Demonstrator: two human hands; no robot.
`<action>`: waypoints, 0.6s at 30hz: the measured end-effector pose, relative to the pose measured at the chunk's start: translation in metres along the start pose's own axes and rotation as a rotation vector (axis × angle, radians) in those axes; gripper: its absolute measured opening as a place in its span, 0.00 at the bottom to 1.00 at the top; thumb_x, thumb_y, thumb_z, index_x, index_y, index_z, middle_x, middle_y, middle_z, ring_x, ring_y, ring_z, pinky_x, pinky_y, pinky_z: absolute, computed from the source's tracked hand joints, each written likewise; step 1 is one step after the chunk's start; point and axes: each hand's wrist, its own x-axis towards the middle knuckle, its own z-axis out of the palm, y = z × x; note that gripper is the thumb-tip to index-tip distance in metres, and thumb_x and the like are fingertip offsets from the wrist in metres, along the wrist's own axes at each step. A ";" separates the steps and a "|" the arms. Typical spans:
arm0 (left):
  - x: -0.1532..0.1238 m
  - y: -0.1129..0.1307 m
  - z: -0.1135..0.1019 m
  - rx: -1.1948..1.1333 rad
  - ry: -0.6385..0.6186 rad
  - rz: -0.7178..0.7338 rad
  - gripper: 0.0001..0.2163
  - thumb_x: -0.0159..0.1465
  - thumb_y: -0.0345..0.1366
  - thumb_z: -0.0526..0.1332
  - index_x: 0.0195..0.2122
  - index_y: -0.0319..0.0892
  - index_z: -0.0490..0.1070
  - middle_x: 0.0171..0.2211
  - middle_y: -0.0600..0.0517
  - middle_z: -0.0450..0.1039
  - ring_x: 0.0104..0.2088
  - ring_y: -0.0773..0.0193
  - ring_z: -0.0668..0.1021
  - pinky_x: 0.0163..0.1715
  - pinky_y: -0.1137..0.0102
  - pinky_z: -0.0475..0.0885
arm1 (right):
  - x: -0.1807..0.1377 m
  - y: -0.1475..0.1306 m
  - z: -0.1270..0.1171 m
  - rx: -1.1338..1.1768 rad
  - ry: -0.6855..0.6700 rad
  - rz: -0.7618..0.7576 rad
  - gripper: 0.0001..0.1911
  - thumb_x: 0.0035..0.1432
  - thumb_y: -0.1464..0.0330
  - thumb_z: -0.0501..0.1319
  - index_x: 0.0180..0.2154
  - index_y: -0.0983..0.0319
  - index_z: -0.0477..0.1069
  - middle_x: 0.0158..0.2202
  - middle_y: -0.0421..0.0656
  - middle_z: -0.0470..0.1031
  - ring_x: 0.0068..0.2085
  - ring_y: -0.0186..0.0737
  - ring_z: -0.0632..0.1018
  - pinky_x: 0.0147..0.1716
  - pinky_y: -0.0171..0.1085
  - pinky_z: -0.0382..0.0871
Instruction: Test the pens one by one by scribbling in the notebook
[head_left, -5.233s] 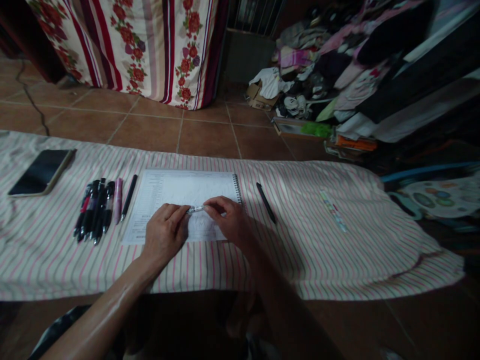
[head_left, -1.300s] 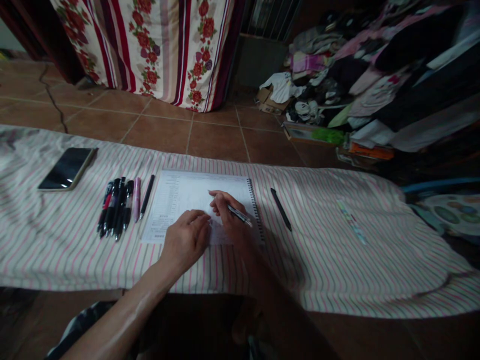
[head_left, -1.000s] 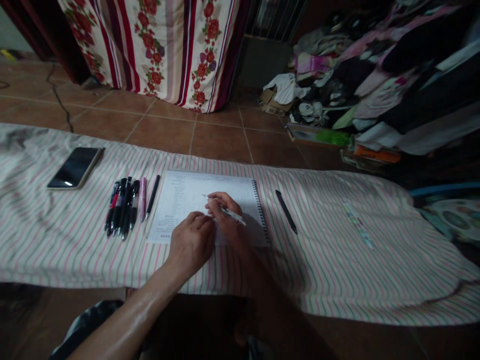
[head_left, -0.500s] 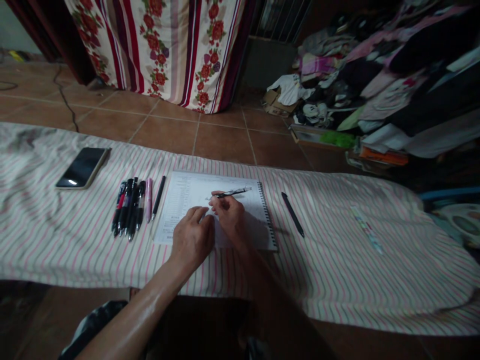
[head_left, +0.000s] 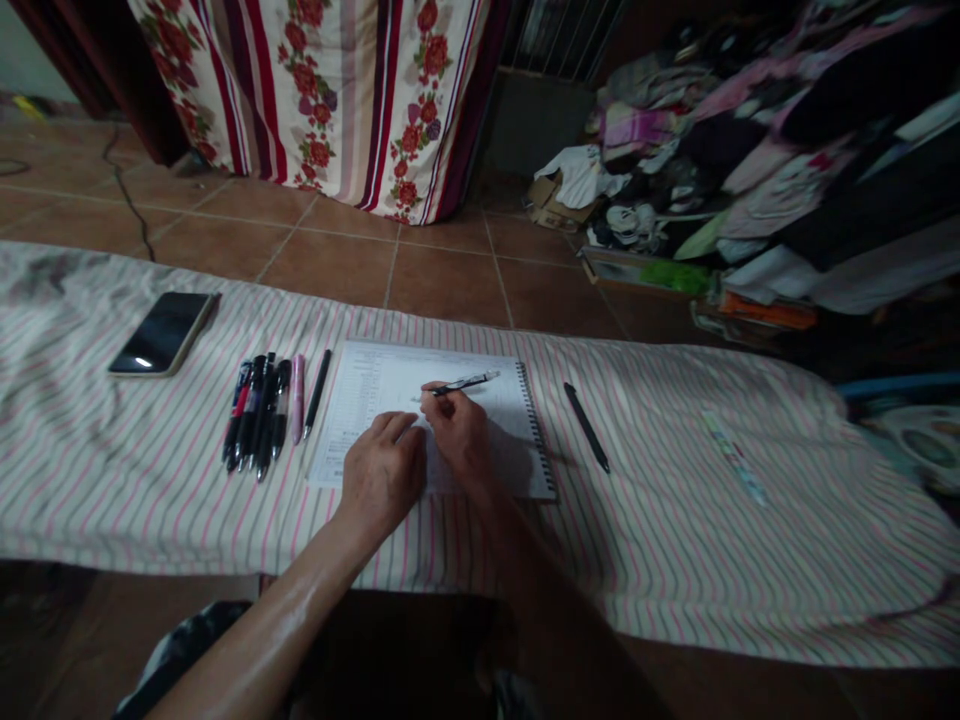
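Note:
My right hand [head_left: 459, 432] grips a black-and-clear pen [head_left: 471, 381] over a spiral-bound notebook [head_left: 442, 362], fingers pinched near the pen's lower end. The tip is by faint marks on the white page; I cannot tell whether it touches. My left hand [head_left: 381, 468] lies palm down on the page's lower part, fingers slightly bent and holding nothing. Printed text shows along the left side of the page, and the spiral runs down its right edge. Left of the notebook lie a slim black pen [head_left: 317, 393], a pink pen [head_left: 297, 400] and several dark pens [head_left: 259, 415].
A black pen [head_left: 586, 428] lies right of the notebook, and a pale patterned stick-like item [head_left: 733, 456] lies farther right. A phone [head_left: 163, 334] rests at the left on the striped cloth [head_left: 660, 540]. Beyond are a floral curtain [head_left: 345, 100] and piled clothes [head_left: 750, 150].
The right hand and pen have shifted very slightly over the page. My left hand stays on the notebook, nearly where it was; the other things lie as before.

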 end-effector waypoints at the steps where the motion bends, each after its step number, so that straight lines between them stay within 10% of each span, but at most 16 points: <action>1: 0.000 0.000 0.000 0.001 -0.001 -0.001 0.09 0.61 0.27 0.53 0.36 0.41 0.72 0.43 0.47 0.74 0.44 0.57 0.73 0.42 0.62 0.73 | 0.000 0.000 0.000 0.002 0.010 0.000 0.11 0.55 0.63 0.55 0.35 0.61 0.73 0.28 0.43 0.78 0.29 0.38 0.78 0.34 0.35 0.71; 18: 0.000 0.000 -0.001 0.002 0.002 -0.010 0.09 0.62 0.28 0.52 0.36 0.41 0.72 0.42 0.47 0.74 0.43 0.57 0.73 0.40 0.62 0.73 | -0.001 0.002 0.001 -0.036 0.025 -0.049 0.11 0.55 0.64 0.54 0.36 0.59 0.73 0.30 0.43 0.78 0.31 0.38 0.78 0.35 0.36 0.71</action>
